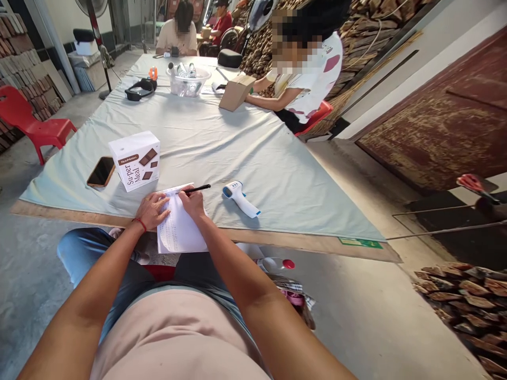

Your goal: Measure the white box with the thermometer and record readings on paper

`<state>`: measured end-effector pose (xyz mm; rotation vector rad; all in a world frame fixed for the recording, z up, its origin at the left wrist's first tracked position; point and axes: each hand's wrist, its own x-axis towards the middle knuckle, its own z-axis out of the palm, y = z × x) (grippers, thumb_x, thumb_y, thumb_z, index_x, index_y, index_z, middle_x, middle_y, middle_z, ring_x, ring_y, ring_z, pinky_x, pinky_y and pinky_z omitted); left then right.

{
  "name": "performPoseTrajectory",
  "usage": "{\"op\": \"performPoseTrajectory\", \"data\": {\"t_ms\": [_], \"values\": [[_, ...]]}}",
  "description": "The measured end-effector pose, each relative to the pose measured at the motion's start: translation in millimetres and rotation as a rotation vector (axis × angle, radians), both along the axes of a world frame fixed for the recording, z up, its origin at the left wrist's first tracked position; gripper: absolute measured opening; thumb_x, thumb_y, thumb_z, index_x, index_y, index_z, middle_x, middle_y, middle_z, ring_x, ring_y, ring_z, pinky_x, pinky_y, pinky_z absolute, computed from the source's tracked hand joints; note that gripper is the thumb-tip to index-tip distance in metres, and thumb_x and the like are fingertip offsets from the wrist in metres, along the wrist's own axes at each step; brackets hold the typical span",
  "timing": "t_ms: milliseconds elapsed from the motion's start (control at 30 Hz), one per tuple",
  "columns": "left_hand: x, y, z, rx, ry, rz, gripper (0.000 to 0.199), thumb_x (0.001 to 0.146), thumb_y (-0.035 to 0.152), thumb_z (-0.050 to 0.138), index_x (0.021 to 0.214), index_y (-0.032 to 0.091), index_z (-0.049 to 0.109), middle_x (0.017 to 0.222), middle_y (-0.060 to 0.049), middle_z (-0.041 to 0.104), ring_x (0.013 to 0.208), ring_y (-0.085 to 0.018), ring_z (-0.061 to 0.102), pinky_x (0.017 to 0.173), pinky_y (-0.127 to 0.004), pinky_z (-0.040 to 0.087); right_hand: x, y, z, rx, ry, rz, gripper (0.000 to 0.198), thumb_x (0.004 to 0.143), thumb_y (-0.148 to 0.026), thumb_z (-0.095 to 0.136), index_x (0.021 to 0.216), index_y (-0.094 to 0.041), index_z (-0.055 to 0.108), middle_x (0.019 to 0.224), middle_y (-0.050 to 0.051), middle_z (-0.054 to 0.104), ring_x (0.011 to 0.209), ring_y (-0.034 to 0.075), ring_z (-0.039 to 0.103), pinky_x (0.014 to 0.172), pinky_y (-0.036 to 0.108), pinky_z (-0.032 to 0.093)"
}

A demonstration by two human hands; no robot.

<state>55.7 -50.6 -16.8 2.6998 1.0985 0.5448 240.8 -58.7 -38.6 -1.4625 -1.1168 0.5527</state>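
A notebook (180,232) with handwritten lines lies at the table's front edge, its lower part jutting over the side. Fingers spread, my left hand (152,210) rests flat on the page's left side and wears a red string at the wrist. My right hand (192,203) is closed around a black pen (200,188) at the top of the page; the pen's tip is hidden by the fingers. Just beyond my left hand stands a white box (137,161) with brown print. A white and blue infrared thermometer (240,199) lies right of my right hand.
A phone (101,171) lies left of the box. Farther back are a clear basin (186,84) of bottles and a black headset-like strap (140,89). A person (309,68) at the right side holds a cardboard box (236,92). A red chair (35,124) stands left.
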Motion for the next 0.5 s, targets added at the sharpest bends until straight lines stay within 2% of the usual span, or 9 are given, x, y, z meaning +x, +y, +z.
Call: {"op": "performPoseTrajectory", "data": {"t_ms": [100, 167, 233, 300, 367, 400, 500], "values": [[-0.7, 2.6, 0.4, 0.0, -0.011, -0.006, 0.04, 0.089, 0.037, 0.058, 0.126, 0.021, 0.065, 0.133, -0.01, 0.06, 0.126, -0.03, 0.05, 0.112, -0.048, 0.039, 3.9, 1.1, 4.7, 0.077, -0.035, 0.026, 0.013, 0.08, -0.028, 0.05, 0.08, -0.021, 0.061, 0.075, 0.001, 0.064, 0.071, 0.017, 0.061, 0.071, 0.029, 0.051], [-0.5, 4.5, 0.3, 0.0, -0.046, -0.013, 0.038, 0.088, 0.036, 0.059, 0.123, 0.02, 0.066, 0.131, -0.01, 0.061, 0.125, -0.03, 0.051, 0.111, -0.048, 0.039, 12.8, 0.3, 11.4, 0.156, -0.153, 0.062, 0.019, 0.086, -0.026, 0.046, 0.091, -0.02, 0.064, 0.089, 0.005, 0.067, 0.082, 0.018, 0.062, 0.078, 0.029, 0.052], [-0.7, 6.0, 0.1, 0.002, -0.111, -0.034, 0.035, 0.086, 0.034, 0.06, 0.117, 0.02, 0.067, 0.127, -0.01, 0.062, 0.121, -0.029, 0.053, 0.11, -0.047, 0.04, 26.7, -2.1, 20.4, 0.199, -0.378, 0.113, 0.026, 0.092, -0.022, 0.043, 0.105, -0.019, 0.066, 0.101, 0.008, 0.067, 0.095, 0.02, 0.061, 0.088, 0.031, 0.049], [-3.4, 6.8, 0.2, 0.014, -0.206, -0.03, 0.029, 0.086, 0.032, 0.06, 0.111, 0.019, 0.066, 0.12, -0.01, 0.063, 0.115, -0.027, 0.056, 0.107, -0.044, 0.042, 42.7, -5.5, 30.0, 0.141, -0.665, 0.144, 0.033, 0.095, -0.016, 0.04, 0.117, -0.017, 0.065, 0.109, 0.011, 0.065, 0.104, 0.023, 0.057, 0.096, 0.034, 0.045], [-10.9, 7.9, 0.6, 0.075, -0.361, 0.077, 0.022, 0.086, 0.032, 0.057, 0.103, 0.018, 0.062, 0.109, -0.01, 0.063, 0.107, -0.025, 0.058, 0.101, -0.043, 0.045, 57.2, -9.0, 38.4, -0.007, -0.928, 0.148, 0.04, 0.094, -0.009, 0.039, 0.126, -0.015, 0.062, 0.115, 0.015, 0.063, 0.109, 0.025, 0.054, 0.099, 0.036, 0.041], [-16.7, 9.5, 0.9, 0.127, -0.466, 0.182, 0.02, 0.086, 0.033, 0.057, 0.099, 0.018, 0.059, 0.103, -0.009, 0.061, 0.103, -0.025, 0.057, 0.097, -0.043, 0.046, 62.8, -10.7, 41.7, -0.091, -1.028, 0.152, 0.042, 0.094, -0.008, 0.039, 0.129, -0.014, 0.061, 0.118, 0.016, 0.062, 0.111, 0.026, 0.052, 0.1, 0.037, 0.04], [-41.1, 22.2, 2.9, 0.29, -0.742, 0.532, 0.036, 0.078, 0.041, 0.066, 0.1, 0.017, 0.051, 0.101, -0.008, 0.053, 0.101, -0.026, 0.054, 0.093, -0.044, 0.047, 73.1, -15.4, 48.9, -0.279, -1.186, 0.213, 0.044, 0.095, -0.009, 0.039, 0.134, -0.015, 0.059, 0.124, 0.017, 0.06, 0.115, 0.027, 0.049, 0.101, 0.037, 0.037]]}}
